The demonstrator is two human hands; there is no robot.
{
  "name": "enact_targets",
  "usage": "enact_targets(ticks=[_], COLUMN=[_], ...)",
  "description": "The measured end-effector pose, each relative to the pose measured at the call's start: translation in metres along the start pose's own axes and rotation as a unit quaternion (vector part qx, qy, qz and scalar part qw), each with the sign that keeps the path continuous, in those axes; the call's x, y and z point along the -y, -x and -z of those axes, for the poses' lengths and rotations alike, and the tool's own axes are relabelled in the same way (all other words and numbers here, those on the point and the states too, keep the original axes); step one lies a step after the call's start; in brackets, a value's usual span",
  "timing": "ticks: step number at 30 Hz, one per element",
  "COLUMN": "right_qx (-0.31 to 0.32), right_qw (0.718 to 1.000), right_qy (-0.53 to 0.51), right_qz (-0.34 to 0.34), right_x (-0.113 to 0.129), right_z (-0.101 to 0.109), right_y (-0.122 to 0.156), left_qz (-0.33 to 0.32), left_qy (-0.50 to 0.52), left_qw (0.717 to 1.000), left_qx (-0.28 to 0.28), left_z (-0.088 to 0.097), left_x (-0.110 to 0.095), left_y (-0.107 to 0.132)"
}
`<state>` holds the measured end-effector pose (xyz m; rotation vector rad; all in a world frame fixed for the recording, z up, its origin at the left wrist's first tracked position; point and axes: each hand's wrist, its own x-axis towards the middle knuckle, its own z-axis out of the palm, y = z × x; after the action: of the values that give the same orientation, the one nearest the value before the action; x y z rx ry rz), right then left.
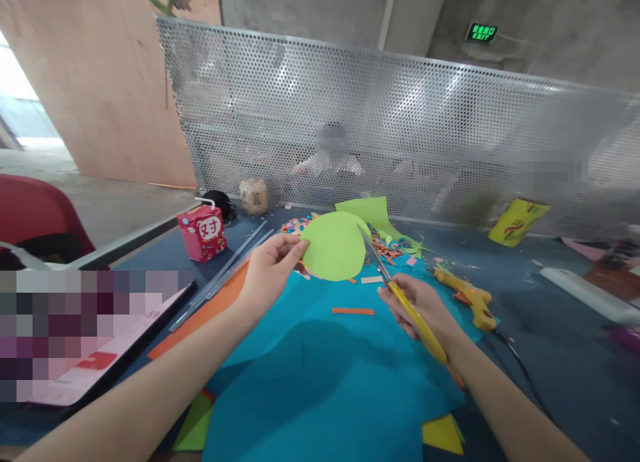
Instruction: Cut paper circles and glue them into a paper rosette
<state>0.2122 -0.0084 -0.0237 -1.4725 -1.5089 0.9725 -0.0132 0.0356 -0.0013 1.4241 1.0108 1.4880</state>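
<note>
My left hand [270, 269] pinches the left edge of a round light-green paper disc [334, 246] and holds it up above the table. My right hand [417, 305] is closed round the yellow handles of a pair of scissors [400, 295], whose metal blades point up and left to the disc's right edge. Beneath both hands lies a large turquoise paper sheet [320, 375]. An orange paper strip [353, 311] rests on it between my hands.
A pink drink carton [202, 231] with a straw stands at the left, beside long grey strips [225, 275] and an orange sheet [205, 312]. A yellow glue gun [467, 298] lies at the right. Paper scraps [387, 245] litter the back. A perforated metal screen [400, 129] closes off the far edge.
</note>
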Motion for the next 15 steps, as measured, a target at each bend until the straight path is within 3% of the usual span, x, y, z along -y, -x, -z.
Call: enact_targets(ticks=[15], right_qx=[0.01], right_qw=[1.0], right_qy=[-0.014], right_qz=[0.0], right_x=[0.0], right_z=[0.0003], right_y=[0.0008], left_qz=[-0.029], left_qy=[-0.027], left_qw=[0.999], left_qx=[0.021], left_z=[-0.0003], left_x=[0.003], left_y=[0.0021])
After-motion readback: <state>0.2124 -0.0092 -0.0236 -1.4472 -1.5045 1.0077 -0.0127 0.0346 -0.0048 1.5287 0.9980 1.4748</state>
